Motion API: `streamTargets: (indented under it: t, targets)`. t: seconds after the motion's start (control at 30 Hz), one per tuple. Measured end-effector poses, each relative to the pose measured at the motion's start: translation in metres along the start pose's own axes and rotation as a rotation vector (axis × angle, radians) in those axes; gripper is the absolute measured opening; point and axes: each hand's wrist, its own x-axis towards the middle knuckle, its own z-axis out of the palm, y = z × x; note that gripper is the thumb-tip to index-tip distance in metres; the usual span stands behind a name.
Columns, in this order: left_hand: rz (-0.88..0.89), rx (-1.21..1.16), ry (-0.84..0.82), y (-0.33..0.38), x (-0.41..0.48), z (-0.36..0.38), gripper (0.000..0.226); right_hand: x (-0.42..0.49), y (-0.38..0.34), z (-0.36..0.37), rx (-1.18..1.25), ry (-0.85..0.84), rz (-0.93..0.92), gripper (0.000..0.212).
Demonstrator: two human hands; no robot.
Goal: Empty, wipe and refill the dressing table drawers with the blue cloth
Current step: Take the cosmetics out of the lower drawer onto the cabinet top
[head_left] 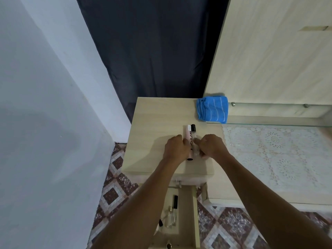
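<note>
The job looks to be in its early part, the emptying. Both hands are at the middle of the desk (154, 119); the left hand (177, 147) has its fingers curled against a pink tube (188, 134), and the right hand (210, 145) pinches a clear bottle (194, 133) with a black cap. The two lie side by side and touching, caps toward twelve o'clock.

The blue cloth (212, 108) lies folded on the back corner of the desk, at about one o'clock from the hands and well apart from them; no hand is on it, so I judge no wiping is under way.

At six o'clock, below the desk edge, one drawer (195, 212) stands open and is not yet empty. The rest of its contents, the wiping and the refilling are left to do, as far as I can tell.

Counted:
- one cloth;
- two things out on the desk;
- in the drawer, one black-capped bottle (175, 202) and what look like two small clear bottles (170, 216);
- a dark item (160, 222) half hidden by the left arm, too small to name.

At three o'clock a lace mat (269, 150) covers the lower surface.
</note>
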Motion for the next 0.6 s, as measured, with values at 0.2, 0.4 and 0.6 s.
streamTargets:
  t: [0.2, 0.4, 0.6]
  targets:
    - [0.119, -0.092, 0.078, -0.036, -0.039, -0.011, 0.018, -0.017, 0.006, 0.014, 0.086, 0.087, -0.012, 0.048]
    - [0.259, -0.102, 0.219, -0.102, -0.108, 0.002, 0.017, -0.027, 0.003, 0.028, 0.068, 0.158, -0.014, 0.065]
    - [0.067, 0.077, -0.250, -0.169, -0.144, 0.046, 0.029, -0.027, 0.004, 0.031, 0.094, 0.179, -0.004, 0.069]
